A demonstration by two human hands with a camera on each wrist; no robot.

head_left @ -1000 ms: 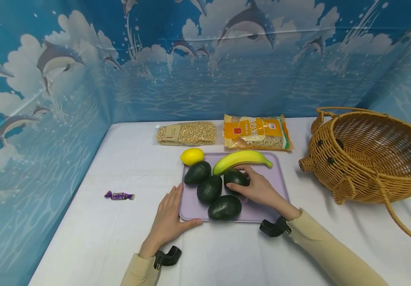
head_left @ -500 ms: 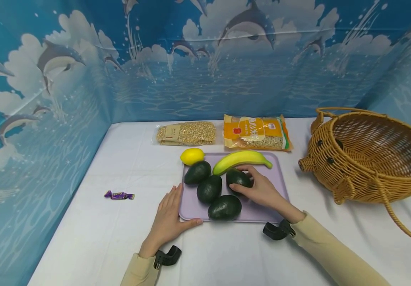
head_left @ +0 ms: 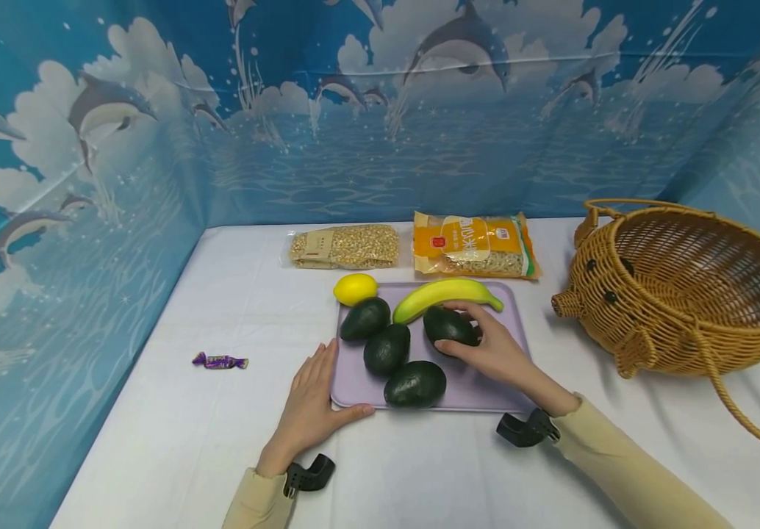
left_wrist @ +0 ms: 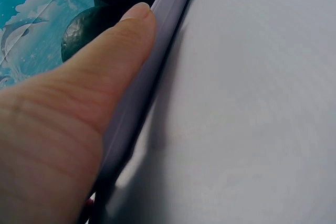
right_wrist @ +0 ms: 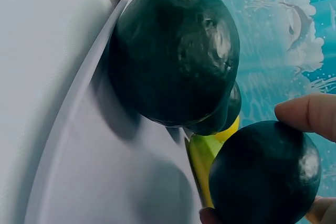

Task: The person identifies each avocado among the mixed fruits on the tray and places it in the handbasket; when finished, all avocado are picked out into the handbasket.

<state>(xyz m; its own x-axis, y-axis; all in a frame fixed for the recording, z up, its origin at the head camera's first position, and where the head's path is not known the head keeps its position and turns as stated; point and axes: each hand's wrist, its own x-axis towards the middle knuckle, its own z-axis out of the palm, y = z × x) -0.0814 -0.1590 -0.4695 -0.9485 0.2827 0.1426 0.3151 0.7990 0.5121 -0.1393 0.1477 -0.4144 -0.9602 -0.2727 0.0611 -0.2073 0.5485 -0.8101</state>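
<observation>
My right hand grips a dark green avocado between thumb and fingers, over the right part of the lilac tray. In the right wrist view this avocado is held with a shadow on the tray below it. Fingers of my left hand lie straight along the tray's left edge, its thumb at the front rim. The left wrist view shows that thumb against the rim. Three more avocados lie on the tray: one at front, one mid-left, one back left.
A banana lies along the tray's back, a lemon at its back left corner. Behind are a bag of yellow grains and an orange bag. A wicker pig basket stands right, a purple wrapped candy left.
My right hand has moved a little to the right with the avocado, away from the other avocados. The left hand has stayed where it was.
</observation>
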